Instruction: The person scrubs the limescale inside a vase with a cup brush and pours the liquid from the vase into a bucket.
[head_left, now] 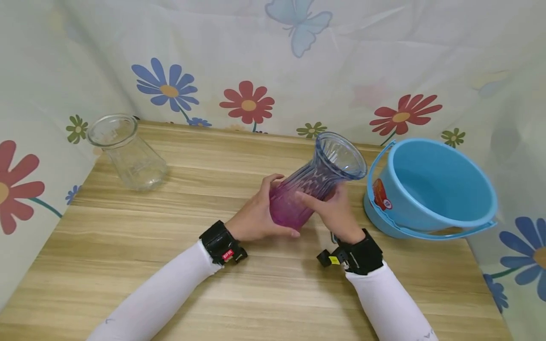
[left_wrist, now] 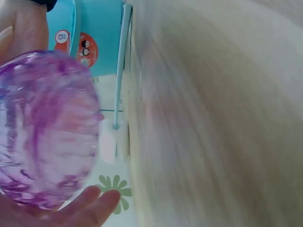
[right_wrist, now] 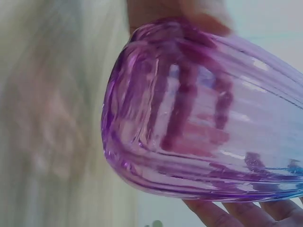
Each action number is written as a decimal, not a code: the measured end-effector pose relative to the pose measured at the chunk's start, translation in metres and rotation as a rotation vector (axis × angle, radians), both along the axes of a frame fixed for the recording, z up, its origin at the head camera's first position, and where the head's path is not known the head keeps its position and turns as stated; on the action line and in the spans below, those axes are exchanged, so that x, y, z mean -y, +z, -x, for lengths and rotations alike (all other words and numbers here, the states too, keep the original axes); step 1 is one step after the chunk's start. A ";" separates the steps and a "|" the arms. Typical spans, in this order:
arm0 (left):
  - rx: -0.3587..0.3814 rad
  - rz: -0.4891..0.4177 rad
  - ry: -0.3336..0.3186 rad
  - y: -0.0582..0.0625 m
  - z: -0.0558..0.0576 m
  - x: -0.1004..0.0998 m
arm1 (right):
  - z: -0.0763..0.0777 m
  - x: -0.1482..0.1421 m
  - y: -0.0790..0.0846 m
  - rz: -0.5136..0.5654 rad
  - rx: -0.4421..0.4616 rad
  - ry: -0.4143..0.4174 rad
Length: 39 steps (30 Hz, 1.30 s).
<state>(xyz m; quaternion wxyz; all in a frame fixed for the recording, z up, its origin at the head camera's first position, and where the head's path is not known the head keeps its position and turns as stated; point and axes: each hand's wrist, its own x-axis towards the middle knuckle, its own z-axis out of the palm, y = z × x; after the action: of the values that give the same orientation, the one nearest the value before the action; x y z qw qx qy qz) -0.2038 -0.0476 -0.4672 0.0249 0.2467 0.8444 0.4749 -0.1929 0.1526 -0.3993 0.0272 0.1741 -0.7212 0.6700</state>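
Observation:
A ribbed glass vase (head_left: 304, 182), purple at its base and blue toward its flared rim, is held tilted above the table, its mouth leaning up and right. My left hand (head_left: 255, 215) grips the purple lower end, thumb and fingers spread around it. Higher up, my right hand (head_left: 339, 215) holds the other side, with the thumb across the front. In the left wrist view the vase's base (left_wrist: 52, 127) faces the camera. Fingers (right_wrist: 251, 215) of the right hand curve along the vase's far side in the right wrist view.
A clear glass jar (head_left: 138, 163) stands at the table's back left. Close by on the right is a light blue bucket (head_left: 426, 220), its handle (head_left: 443, 234) lowered toward the front. Behind the wooden table (head_left: 192, 147) hangs a flower-patterned curtain (head_left: 204, 42).

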 end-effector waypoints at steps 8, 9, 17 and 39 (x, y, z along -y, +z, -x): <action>0.019 -0.138 0.005 0.005 0.002 -0.004 | 0.011 -0.013 0.006 0.132 -0.092 -0.089; 0.028 -0.154 0.006 0.007 0.001 -0.005 | 0.012 -0.014 0.008 0.146 -0.097 -0.101; 0.071 -0.324 -0.012 0.047 -0.013 -0.012 | 0.017 -0.017 0.017 0.330 -0.087 -0.134; 0.086 -0.484 -0.046 0.107 -0.006 -0.036 | 0.028 -0.036 0.022 0.741 -0.121 -0.163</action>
<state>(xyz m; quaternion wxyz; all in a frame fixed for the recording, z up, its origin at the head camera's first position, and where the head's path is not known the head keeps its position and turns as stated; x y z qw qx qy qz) -0.1976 -0.0120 -0.3604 0.0118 0.2442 0.6985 0.6726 -0.2212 0.1888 -0.3776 0.1840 0.1340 -0.4387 0.8693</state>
